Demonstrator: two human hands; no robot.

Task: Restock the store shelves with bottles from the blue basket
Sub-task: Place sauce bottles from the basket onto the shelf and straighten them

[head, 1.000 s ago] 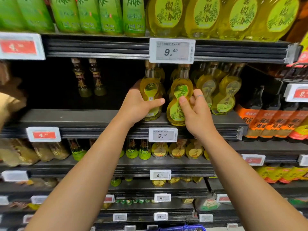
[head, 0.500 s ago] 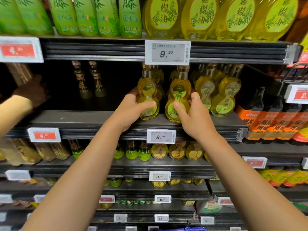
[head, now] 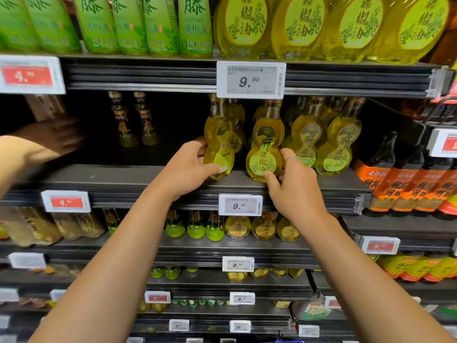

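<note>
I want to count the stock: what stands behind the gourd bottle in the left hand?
Behind the gourd bottle in the left hand, one similar bottle shows partly. Anything deeper is hidden in shadow.

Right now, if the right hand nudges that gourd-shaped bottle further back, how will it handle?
The gourd bottle looks tall over a small base, so it may tip rather than slide. It appears to be smooth and full of oil: probably heavy for its size, slippery, breakable. The right hand holds it low, which should steady it.

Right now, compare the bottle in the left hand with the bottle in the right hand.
The left-hand bottle is turned label sideways and tilted; the right-hand bottle faces front, upright. The left hand wraps its bottle's lower side; the right hand pinches its bottle's base. Both are yellow gourd-shaped oil bottles.
</note>
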